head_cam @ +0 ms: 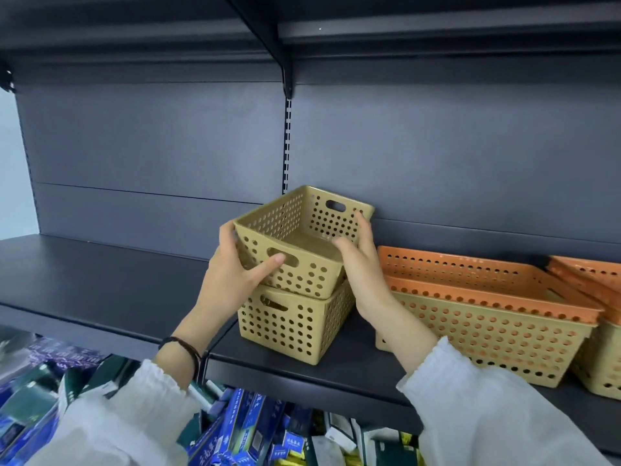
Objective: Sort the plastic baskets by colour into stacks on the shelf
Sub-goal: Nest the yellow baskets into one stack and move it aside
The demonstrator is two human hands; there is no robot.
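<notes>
Two small tan baskets (304,275) (285,331), two hands (232,274) (364,274)

Prob. shop: dark metal gondola shelving (100,280) w/ slotted upright (286,146), boxed goods (235,428) packed on tier below.

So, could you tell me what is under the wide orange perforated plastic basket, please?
A wide tan perforated plastic basket, with the orange basket nested inside; its floor is hidden.

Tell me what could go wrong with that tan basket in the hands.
1. The top basket, held tilted by the left hand and right hand, might wedge crooked in the lower basket.
2. The lower basket stands near the shelf edge; a push could slide it off.
</notes>
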